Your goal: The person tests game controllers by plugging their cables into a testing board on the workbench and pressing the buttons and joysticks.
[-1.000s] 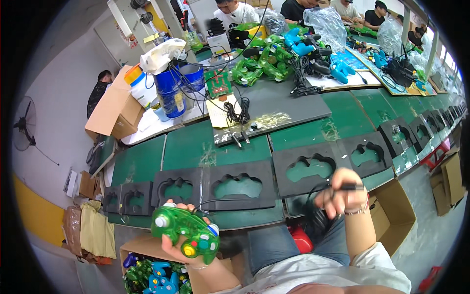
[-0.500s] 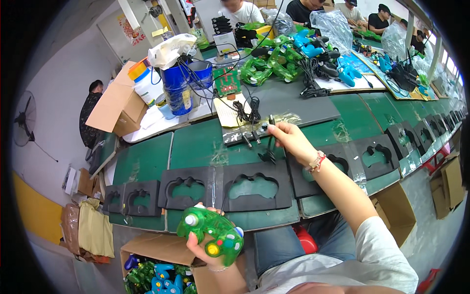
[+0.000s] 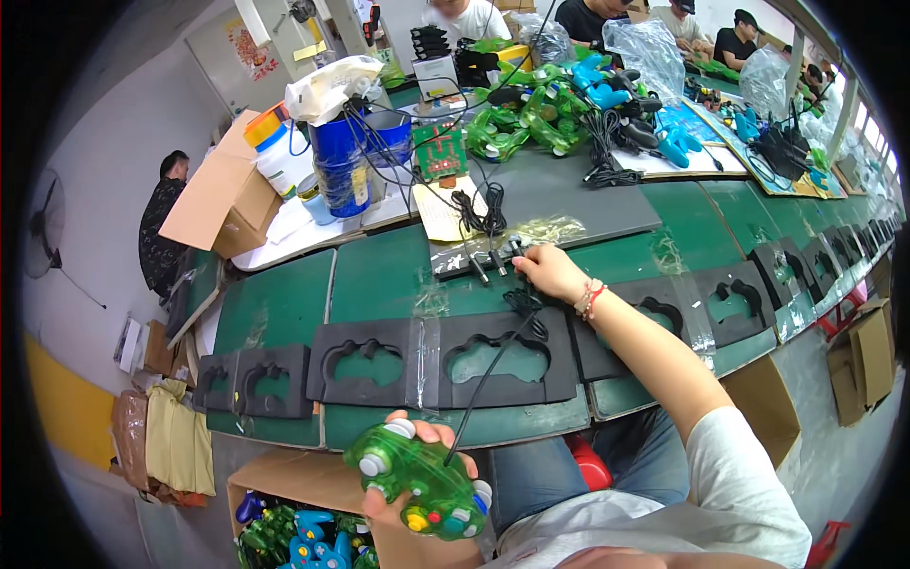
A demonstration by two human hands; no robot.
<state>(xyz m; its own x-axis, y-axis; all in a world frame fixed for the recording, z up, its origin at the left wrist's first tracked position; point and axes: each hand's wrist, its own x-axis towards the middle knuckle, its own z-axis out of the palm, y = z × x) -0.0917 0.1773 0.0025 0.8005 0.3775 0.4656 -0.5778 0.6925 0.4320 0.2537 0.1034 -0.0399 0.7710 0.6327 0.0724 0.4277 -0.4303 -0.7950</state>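
My left hand [image 3: 387,510] is closed round a translucent green game controller [image 3: 417,474] with white, yellow and red controls, above the front edge of the bench. A thin black cable [image 3: 485,379] runs from the controller up to a coiled, tied bundle [image 3: 524,305] below my right hand. My right hand [image 3: 553,273] pinches a black cable plug [image 3: 517,248] at the front edge of a flat dark grey box [image 3: 578,204]. Beside it, two more black plugs [image 3: 497,261] stick out along that edge. The tip of the pinched plug is partly hidden by my fingers.
Black foam cradles [image 3: 559,365] with cut-outs line the green bench [image 3: 379,284]. Behind stand a green circuit board [image 3: 439,152], blue buckets [image 3: 341,166] and a pile of controllers [image 3: 540,119]. A cardboard box [image 3: 294,469] of controllers sits below. Several people work beyond.
My right hand has lowered slightly, bringing the plug to the grey box's edge. The controller has shifted a little right and down and tilted in my left hand; its cable now stretches into view.
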